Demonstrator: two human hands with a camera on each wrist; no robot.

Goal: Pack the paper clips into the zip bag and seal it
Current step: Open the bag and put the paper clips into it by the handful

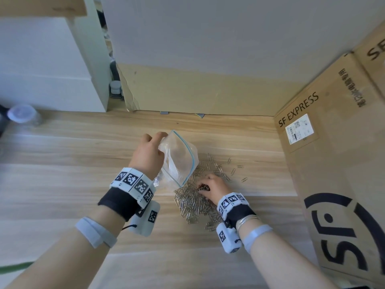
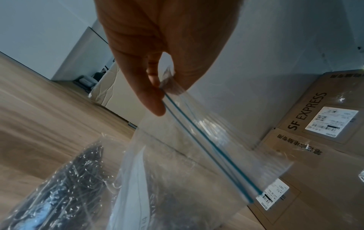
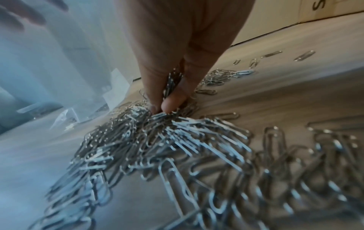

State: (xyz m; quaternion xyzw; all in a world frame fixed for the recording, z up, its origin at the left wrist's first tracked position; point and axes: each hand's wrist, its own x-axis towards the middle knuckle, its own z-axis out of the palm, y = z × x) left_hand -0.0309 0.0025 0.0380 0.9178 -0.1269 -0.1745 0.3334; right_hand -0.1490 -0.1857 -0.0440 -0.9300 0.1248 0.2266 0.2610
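While my forearms reach out over the wooden table, a big cardboard box printed SF EXPRESS stands well off beyond my right fingers, with a second box behind it, and a pale board leans upright past the fingertips of both hands.

Next in size is the clear zip bag with its blue zip line. My left hand holds it up off the table, thumb and forefinger pinching one corner at the end of the zip; from the left wrist view the two zip strips run away from my fingertips slightly apart, so the mouth is unsealed. The bag hangs just left of my right fingers, and some clips show dark through the plastic low down.

Below and around my right fingers lies the heap of silver paper clips, touching the table, with a few strays scattered just beyond my knuckles. My right hand is dug into the top of that heap, fingers and thumb curled tight on a small bunch of clips.

At the table's far left edge, well away from my left fingers, sits a blurred clear bottle.
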